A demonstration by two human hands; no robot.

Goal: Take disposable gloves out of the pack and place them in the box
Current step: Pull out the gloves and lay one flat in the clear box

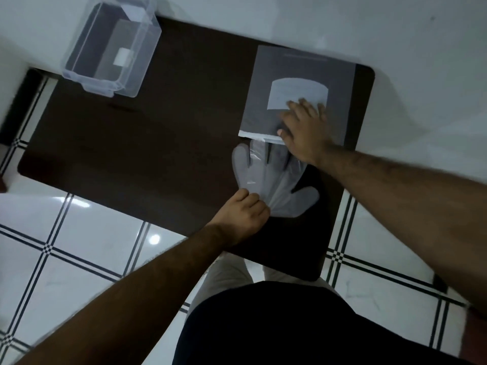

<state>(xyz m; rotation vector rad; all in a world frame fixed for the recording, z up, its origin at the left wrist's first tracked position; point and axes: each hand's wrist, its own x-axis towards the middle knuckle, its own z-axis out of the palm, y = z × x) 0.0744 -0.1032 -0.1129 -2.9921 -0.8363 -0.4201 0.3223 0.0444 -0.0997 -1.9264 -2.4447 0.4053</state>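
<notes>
Clear plastic box (112,46) seen far left on the dark table (163,143), a flat sheet with a white label inside it; thin translucent glove (271,177) is pinched at the cuff by the left hand (241,212), fingertips still tucked in the grey pack (297,90), which is pressed flat under the open right hand (303,130)

No writing can be read anywhere. The flat grey plastic glove pack (297,75) at the far right corner of the dark brown desk (158,143) carries a pale curved label (297,94), with a faint line of print near the pack's far edge; both are too blurred to make out. The clear plastic box (110,46) at the far left corner bears a small white sticker (123,57), which looks blank.
</notes>
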